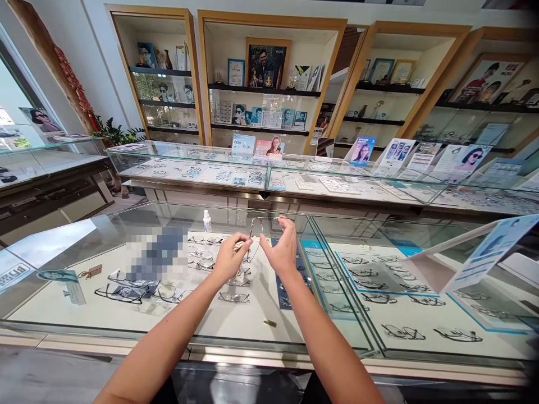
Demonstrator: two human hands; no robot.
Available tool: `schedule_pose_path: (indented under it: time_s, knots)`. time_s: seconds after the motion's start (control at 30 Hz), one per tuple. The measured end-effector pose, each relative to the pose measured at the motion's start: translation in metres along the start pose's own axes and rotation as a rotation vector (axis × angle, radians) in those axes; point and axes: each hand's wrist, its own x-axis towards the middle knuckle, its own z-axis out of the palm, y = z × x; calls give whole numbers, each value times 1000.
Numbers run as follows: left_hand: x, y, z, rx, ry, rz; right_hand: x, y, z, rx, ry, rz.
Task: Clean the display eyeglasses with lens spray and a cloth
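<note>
Both my arms reach out over a glass display counter [126, 224]. Between my hands is a thin-framed pair of glasses [256, 227], held up above the counter top. My left hand [231, 255] pinches one side of the frame with its fingers closed. My right hand [280, 247] grips the other side, thumb and fingers curled round it. Under the glass below my hands lie several more pairs of glasses [202, 261] on a pale tray. A small white spray bottle [207, 221] stands on the counter just left of my hands.
More glasses [404, 332] fill the case to the right, under a tilted leaflet stand [488, 252]. A second glass counter [269, 174] runs across behind, with leaflets [362, 150] on top. Wooden wall shelves [265, 90] hold framed pictures. A key tag [90, 272] lies at the left.
</note>
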Motion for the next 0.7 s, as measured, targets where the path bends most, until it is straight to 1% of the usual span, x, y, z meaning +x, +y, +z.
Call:
schedule_pose_path:
  time_s: [0.1, 0.2, 0.5, 0.6, 0.7]
  knots:
    - [1, -2, -1, -9, 48, 17, 1, 0, -2, 3, -21, -36]
    - [3, -2, -3, -25, 89, 13, 2, 1, -4, 0, -70, -61]
    - [9, 6, -13, -142, 285, 3, 0, 3, -5, -41, -175, -17]
    - [9, 7, -14, -148, 304, 7, -1, 2, -4, -79, -212, -13]
    - [9, 6, -12, -136, 255, 31, -2, -3, -5, -101, -200, -29]
